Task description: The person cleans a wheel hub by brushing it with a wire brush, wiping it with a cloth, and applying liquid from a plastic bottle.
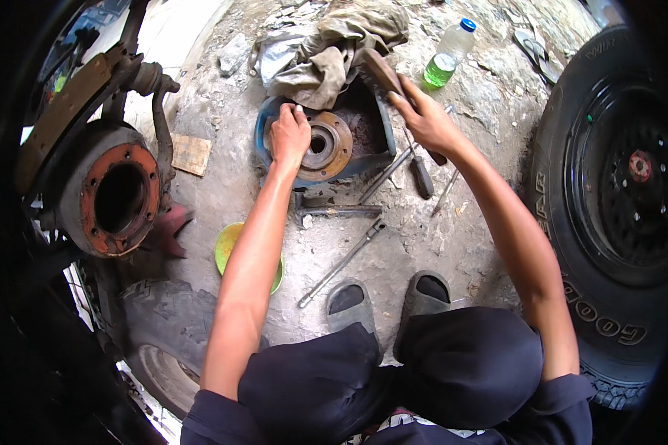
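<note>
Hub (pixel 339 144), rusty and flanged, sits at the near edge of the blue container (pixel 260 127); I'd expect it heavy, stiff, gritty, best held by its rim. My left hand (pixel 289 138) curls there, its pinch unclear; farther, my right hand (pixel 432 122) wraps a brush (pixel 382 72).

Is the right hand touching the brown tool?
Touching. The head view shows the right hand gripping the brown tool, its fingers curled against it.
</note>
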`<state>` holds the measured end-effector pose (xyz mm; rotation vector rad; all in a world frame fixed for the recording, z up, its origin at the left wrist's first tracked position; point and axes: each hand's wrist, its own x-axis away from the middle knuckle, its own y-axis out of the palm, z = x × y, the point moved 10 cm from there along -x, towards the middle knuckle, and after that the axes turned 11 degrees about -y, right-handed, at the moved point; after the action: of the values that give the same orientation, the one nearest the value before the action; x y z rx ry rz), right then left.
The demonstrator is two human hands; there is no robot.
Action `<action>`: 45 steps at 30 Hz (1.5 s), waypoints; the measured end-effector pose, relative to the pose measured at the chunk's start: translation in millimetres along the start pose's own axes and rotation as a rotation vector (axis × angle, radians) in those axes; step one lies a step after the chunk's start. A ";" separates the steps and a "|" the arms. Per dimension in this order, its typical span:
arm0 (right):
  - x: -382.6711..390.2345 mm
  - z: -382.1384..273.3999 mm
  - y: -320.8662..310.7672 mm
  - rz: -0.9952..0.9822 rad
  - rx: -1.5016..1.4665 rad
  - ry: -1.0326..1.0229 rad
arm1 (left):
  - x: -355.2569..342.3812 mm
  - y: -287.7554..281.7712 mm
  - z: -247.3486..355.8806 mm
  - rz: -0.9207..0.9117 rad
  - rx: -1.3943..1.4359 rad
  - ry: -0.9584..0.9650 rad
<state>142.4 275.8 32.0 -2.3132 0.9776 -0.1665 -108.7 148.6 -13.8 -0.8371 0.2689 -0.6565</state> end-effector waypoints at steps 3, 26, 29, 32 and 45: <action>35.7 -4.0 -4.6 0.027 0.236 -0.057 | -7.0 16.0 -3.9 -0.137 -0.170 -0.073; 63.2 -49.6 79.0 -0.179 0.403 -0.136 | -0.1 19.1 17.3 -0.086 -0.276 0.012; 14.3 -58.8 82.4 -0.125 0.412 -0.192 | 4.0 21.0 25.3 -0.072 -0.317 0.099; 23.4 -61.2 85.2 -0.160 0.396 -0.171 | 1.1 18.1 11.4 -0.069 -0.263 -0.002; 20.2 -45.4 80.3 -0.100 0.415 -0.126 | 4.0 20.1 25.6 -0.056 -0.240 -0.005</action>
<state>92.8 196.4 19.2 -1.9639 0.6894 -0.2378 -85.0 171.2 -12.2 -1.0794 0.3248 -0.6825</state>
